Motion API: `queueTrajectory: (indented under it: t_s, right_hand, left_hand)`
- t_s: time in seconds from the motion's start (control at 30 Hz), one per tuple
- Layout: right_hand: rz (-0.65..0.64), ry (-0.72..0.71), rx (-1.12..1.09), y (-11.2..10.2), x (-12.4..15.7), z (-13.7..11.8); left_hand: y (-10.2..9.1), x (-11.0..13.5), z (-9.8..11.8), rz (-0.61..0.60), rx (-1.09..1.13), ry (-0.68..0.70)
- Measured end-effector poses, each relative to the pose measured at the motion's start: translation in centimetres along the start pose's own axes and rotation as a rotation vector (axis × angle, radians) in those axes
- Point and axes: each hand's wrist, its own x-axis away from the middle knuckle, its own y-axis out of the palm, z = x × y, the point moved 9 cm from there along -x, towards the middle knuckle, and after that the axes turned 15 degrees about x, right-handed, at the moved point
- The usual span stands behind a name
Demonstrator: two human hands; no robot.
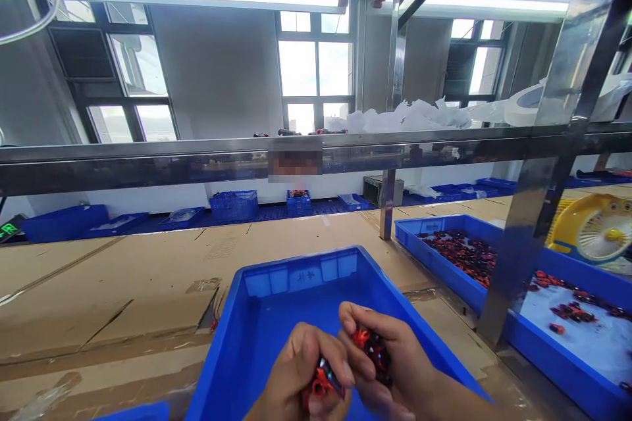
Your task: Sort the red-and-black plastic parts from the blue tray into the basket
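My left hand [309,368] is closed around a small red and black plastic part [322,381], with a ring-shaped red end facing me. Right beside it, my right hand [390,355] is curled over several similar red and black plastic parts [372,348]. The fingers of both hands meet or nearly meet; whether they touch is hard to tell. Below and around the hands lies a blue plastic tray [291,273], whose visible floor is bare blue. The exact kind of the small parts cannot be made out.
At the right, a long blue tray [444,279] holds many red and black parts [464,253]. A metal post [513,256] rises in front of it, near a yellow fan [592,230]. Cardboard [148,276] covers the table. A metal rail [172,164] crosses at head height.
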Motion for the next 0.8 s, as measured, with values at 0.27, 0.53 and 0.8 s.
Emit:
queueTrajectory:
  t_s: [0.27, 0.53, 0.8]
  right_hand:
    - [0.041, 0.066, 0.040, 0.2, 0.6, 0.1]
    - [0.316, -0.231, 0.558, -0.6, 1.7, -2.5]
    - [0.387, -0.131, 0.563, -0.9, 1.7, -1.6]
  left_hand:
    - [0.6, 0.3, -1.1, 0.025, -0.013, -0.156]
    - [-3.5, 1.1, -0.4, 0.516, -0.039, -0.073]
    - [-4.7, 1.6, 0.7, 0.647, -0.304, -0.090]
